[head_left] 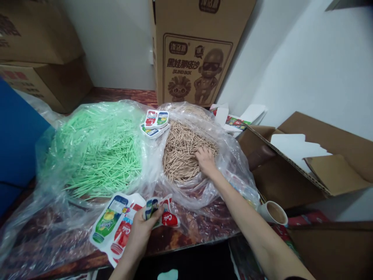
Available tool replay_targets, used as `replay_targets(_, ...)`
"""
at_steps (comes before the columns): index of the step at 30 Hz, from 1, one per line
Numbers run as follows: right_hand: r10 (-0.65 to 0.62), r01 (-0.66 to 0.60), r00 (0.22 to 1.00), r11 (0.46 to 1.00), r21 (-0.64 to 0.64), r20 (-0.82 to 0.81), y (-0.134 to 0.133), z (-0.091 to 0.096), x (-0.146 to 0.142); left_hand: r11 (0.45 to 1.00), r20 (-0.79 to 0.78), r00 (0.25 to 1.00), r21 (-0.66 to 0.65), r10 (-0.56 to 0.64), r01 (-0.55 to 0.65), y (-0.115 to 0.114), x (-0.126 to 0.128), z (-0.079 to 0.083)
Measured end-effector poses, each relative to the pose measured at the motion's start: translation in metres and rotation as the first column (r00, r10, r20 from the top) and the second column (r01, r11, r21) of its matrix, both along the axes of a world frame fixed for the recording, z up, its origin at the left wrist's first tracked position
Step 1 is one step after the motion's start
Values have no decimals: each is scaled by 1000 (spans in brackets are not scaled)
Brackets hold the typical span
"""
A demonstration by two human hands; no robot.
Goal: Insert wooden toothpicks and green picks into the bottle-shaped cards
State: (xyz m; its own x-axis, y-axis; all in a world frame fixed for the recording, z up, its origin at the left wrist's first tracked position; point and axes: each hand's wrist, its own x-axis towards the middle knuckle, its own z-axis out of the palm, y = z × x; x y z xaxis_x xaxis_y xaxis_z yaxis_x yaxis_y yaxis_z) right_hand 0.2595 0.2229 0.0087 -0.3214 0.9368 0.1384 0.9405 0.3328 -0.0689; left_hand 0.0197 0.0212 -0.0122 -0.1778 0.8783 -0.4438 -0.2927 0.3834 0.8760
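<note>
My left hand (145,223) is closed around a small printed pouch (170,216) with a cola bottle picture on it, near the table's front edge. Just left of it, partly behind my wrist, lies a larger-looking printed pouch (109,221) showing a green-labelled and a red bottle. My right hand (206,161) reaches into a heap of thin brown sticks (183,147) in an open clear plastic bag. Its fingers are curled onto the sticks at the heap's right side; the fingertips are partly hidden among them.
Thin green sticks (116,159) fill another clear bag on the left. Between the bags rest printed pouches (155,120). A tall carton (198,66) stands behind. On the right are an open cardboard box (291,163) and a paper cup (272,213). A blue panel (17,144) borders the left.
</note>
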Motion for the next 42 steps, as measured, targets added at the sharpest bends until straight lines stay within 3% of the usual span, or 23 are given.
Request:
replay_targets(5, -27, 19, 973, 999, -35, -231, 6, 7, -9, 999, 61, 998, -14, 32, -31, -4, -5, 7)
replay_targets(8, -84, 37, 895, 993, -115, -439, 11, 12, -19, 998, 87, 994, -16, 64, -62, -6, -8, 12)
replay_targets(14, -306, -48, 555, 917, -397, -773, 17, 16, -27, 992, 97, 988, 10, 123, -125, -5, -18, 14)
replay_targets(18, -444, -175, 332, 838, -517, -832, 11, 18, -18, 973, 152, 963, 23, 223, -229, -3, -32, 14)
replay_targets(22, -529, -271, 180, 784, -559, -829, 2, 22, -9, 939, 161, 933, 72, 323, -338, 0, -42, 18)
replay_targets(25, -536, -326, 38, 791, -517, -844, -21, 23, -14, 923, 172, 918, 87, 356, -375, 1, -46, 21)
replay_targets(27, -480, -352, -99, 836, -421, -872, -50, 21, -26, 921, 187, 913, 81, 362, -381, 1, -46, 21)
replay_targets(28, -433, -349, -125, 861, -369, -893, -68, 19, -33, 921, 196, 911, 74, 363, -382, 1, -46, 21)
replay_targets(30, -362, -348, -48, 880, -324, -931, -106, 9, -49, 923, 205, 910, 61, 361, -380, 2, -43, 21)
replay_targets(33, -257, -323, 187, 896, -306, -948, -156, -14, -68, 920, 202, 908, 62, 368, -387, 4, -37, 23)
replay_targets(36, -224, -288, 330, 901, -324, -917, -178, -34, -76, 923, 210, 910, 70, 357, -378, 6, -33, 27)
replay_targets(42, -186, -292, 353, 909, -297, -917, -177, -41, -72, 923, 197, 915, 90, 352, -374, 3, -30, 28)
